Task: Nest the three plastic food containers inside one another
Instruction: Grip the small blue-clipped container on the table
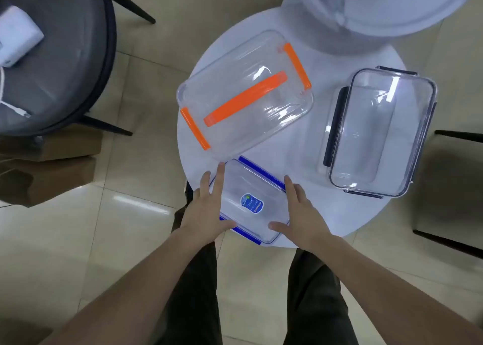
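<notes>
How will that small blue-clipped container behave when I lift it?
The small container looks like clear, thin, empty plastic, so it is probably light and fairly rigid. Its smooth glossy walls may be slippery. Its blue clips might flap if unlatched.

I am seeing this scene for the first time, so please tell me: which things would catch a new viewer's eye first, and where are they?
The eye goes first to the large clear container with orange clips at the back left of the round white table. Next come the left hand and right hand, placed on either side of the small container with blue clips at the near edge. A third container with dark clips stands apart at the right.
</notes>
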